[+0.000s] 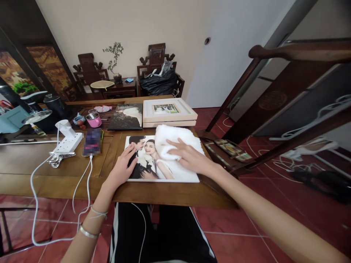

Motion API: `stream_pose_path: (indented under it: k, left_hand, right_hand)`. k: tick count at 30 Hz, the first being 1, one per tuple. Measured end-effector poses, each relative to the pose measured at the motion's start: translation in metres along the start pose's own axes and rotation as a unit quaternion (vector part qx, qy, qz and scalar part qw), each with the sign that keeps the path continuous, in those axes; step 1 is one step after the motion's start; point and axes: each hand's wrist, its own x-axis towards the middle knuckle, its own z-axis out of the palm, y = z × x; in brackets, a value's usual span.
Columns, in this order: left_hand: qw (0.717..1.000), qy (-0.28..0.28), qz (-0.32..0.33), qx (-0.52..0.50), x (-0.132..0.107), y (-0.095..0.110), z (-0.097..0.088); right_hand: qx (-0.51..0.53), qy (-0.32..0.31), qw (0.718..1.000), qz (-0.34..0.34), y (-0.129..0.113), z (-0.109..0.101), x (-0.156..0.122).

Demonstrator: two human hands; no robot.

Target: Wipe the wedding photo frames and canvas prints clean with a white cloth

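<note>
A photo panel [164,172] with a black-and-white print of a couple lies flat near the front edge of the wooden table. My left hand [122,166] rests on the panel's left side, fingers stretched out and holding nothing. A fluffy white towel [189,137] covers the panel's upper right part and reaches past its top edge. My right hand [188,155] presses on it, the fingers bent over a bunched fold of the cloth. What lies under the towel is hidden.
Behind the panel are stacked white frames [170,115] and a dark photo panel [126,117]. Left of them stand a pink cup [93,119], a phone [92,142] on a white cable and a power strip [65,143]. A wooden chair [263,98] stands close on the right.
</note>
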Motion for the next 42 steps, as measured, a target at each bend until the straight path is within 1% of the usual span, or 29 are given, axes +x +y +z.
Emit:
stream_pose_path:
  k: [5, 7, 9, 10, 12, 18, 20, 22, 24, 26, 28, 31, 34, 37, 39, 40, 42]
  left_hand:
    - [1.000, -0.004, -0.007, -0.003, 0.000, -0.001, 0.002]
    - [1.000, -0.003, -0.007, -0.007, 0.000, -0.002, 0.003]
    - [1.000, -0.002, -0.009, -0.009, 0.000, -0.002, 0.003]
    - [1.000, -0.003, -0.009, -0.008, 0.000, -0.002, 0.004]
    - [1.000, -0.006, -0.008, -0.006, 0.000, -0.002, 0.003]
    - [1.000, -0.006, -0.005, -0.010, 0.001, -0.001, 0.001]
    - [1.000, -0.012, -0.007, -0.008, 0.001, -0.001, 0.000]
    - [1.000, -0.015, -0.009, -0.004, 0.001, -0.001, 0.000]
    - [1.000, -0.011, -0.008, -0.003, 0.001, -0.002, 0.000]
    - [1.000, -0.006, -0.005, -0.004, 0.001, -0.002, 0.001]
    - [1.000, -0.004, -0.002, -0.005, 0.001, -0.001, 0.001]
    - [1.000, -0.002, 0.001, -0.004, 0.001, -0.001, 0.002]
    - [1.000, -0.001, 0.001, 0.000, 0.001, -0.002, 0.003]
    - [1.000, 0.002, 0.001, -0.003, 0.001, -0.002, 0.004]
    - [1.000, 0.007, 0.004, -0.007, 0.001, -0.002, 0.004]
    - [1.000, 0.008, 0.005, -0.007, 0.001, -0.003, 0.005]
    - [1.000, 0.008, 0.006, -0.005, 0.001, -0.003, 0.005]
  right_hand:
    - [0.017, -0.048, 0.997, -0.059, -0.063, 0.002, -0.050]
    - [0.016, -0.061, 0.994, -0.085, -0.077, 0.003, -0.061]
    - [0.014, -0.070, 0.991, -0.110, -0.080, 0.004, -0.062]
    - [0.014, -0.072, 0.990, -0.118, -0.077, 0.004, -0.059]
    - [0.011, -0.068, 0.991, -0.117, -0.064, 0.004, -0.047]
    - [0.009, -0.023, 0.998, -0.057, 0.004, 0.003, 0.016]
    - [0.013, -0.006, 0.999, -0.041, 0.023, 0.003, 0.035]
    - [0.017, 0.008, 1.000, -0.025, 0.035, 0.003, 0.047]
    - [0.020, 0.016, 1.000, -0.013, 0.038, 0.004, 0.051]
    - [0.021, 0.014, 1.000, -0.015, 0.031, 0.005, 0.047]
    - [0.017, 0.007, 1.000, -0.023, 0.016, 0.006, 0.034]
    - [0.008, -0.015, 0.999, -0.027, -0.020, 0.005, 0.004]
    - [0.012, -0.050, 0.998, -0.046, -0.059, 0.004, -0.028]
    - [0.030, -0.079, 0.994, -0.071, -0.088, 0.003, -0.052]
    - [0.042, -0.084, 0.992, -0.083, -0.096, 0.003, -0.057]
    - [0.047, -0.082, 0.992, -0.084, -0.096, 0.004, -0.056]
    - [0.053, -0.069, 0.993, -0.077, -0.089, 0.005, -0.047]
